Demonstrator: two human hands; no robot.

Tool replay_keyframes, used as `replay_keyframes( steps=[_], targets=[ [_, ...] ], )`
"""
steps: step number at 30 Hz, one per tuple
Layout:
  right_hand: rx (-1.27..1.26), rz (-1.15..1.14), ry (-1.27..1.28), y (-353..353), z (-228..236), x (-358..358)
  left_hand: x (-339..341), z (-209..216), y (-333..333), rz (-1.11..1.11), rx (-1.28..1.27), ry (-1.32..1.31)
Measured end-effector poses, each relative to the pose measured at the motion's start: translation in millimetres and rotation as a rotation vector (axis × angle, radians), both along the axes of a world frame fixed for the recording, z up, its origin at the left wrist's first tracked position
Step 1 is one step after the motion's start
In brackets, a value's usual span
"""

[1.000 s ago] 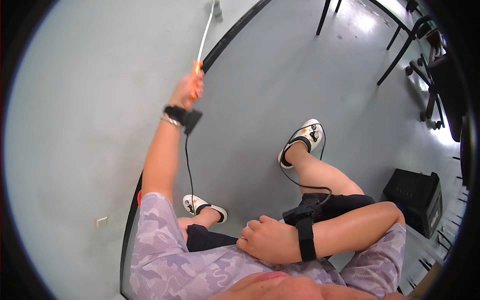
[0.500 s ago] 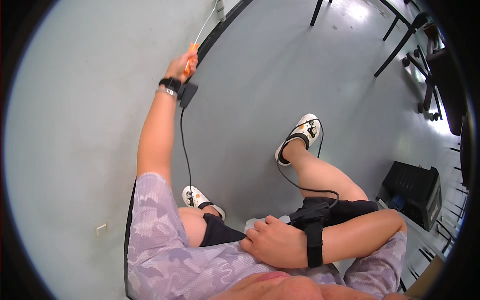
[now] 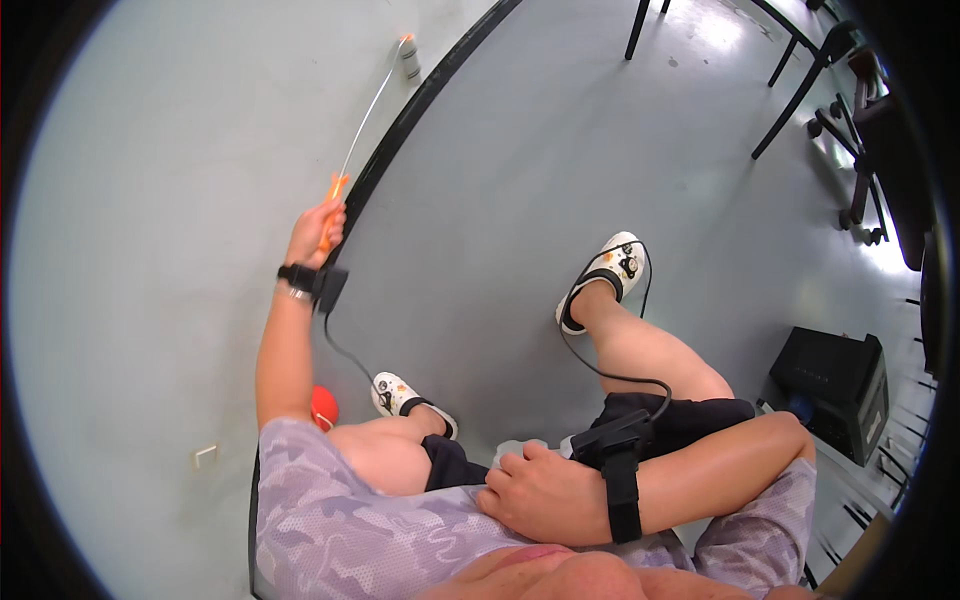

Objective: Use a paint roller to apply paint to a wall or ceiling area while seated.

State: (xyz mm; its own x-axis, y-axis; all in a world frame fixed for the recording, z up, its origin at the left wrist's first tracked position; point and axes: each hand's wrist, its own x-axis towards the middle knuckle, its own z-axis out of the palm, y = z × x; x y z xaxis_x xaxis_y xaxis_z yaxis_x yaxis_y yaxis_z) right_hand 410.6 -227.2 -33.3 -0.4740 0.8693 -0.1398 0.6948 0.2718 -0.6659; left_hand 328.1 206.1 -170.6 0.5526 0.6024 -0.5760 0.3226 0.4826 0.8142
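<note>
My left hand is raised toward the pale wall and shut on the orange handle of a long-handled tool. A thin white rod runs up from the handle to a small roller head, which sits by the black baseboard. A black strap with a small box and a cable is on that wrist. My right hand rests against my patterned shirt at the waist, fingers curled, holding nothing I can see. A black strap wraps that forearm too.
Grey floor lies right of the baseboard, with my two feet in white shoes on it. A black box stands at the right, chair legs at the top right. A red object lies by my left knee.
My left hand rose along the wall, then came down and closer to me with the tool. The roller head has come into view near the baseboard. My right hand stayed put.
</note>
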Motion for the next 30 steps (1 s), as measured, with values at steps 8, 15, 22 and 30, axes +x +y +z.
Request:
replay_keyframes(
  steps=[8,15,22,30],
  targets=[
    [0.064,0.026,-0.072,-3.3,-3.5,-10.1,13.1,79.3,-16.1,-0.062,0.165,-0.168],
    [0.036,0.061,-0.153,9.1,-10.3,-22.5,4.0,5.9,-12.6,-0.030,0.196,0.052],
    [-0.013,0.057,-0.162,14.0,-17.0,-26.1,26.9,38.1,-41.4,-0.052,0.387,0.064],
    [-0.029,0.031,-0.179,21.6,-21.5,-25.8,83.5,28.6,-17.6,-0.008,0.400,-0.089]
  ],
)
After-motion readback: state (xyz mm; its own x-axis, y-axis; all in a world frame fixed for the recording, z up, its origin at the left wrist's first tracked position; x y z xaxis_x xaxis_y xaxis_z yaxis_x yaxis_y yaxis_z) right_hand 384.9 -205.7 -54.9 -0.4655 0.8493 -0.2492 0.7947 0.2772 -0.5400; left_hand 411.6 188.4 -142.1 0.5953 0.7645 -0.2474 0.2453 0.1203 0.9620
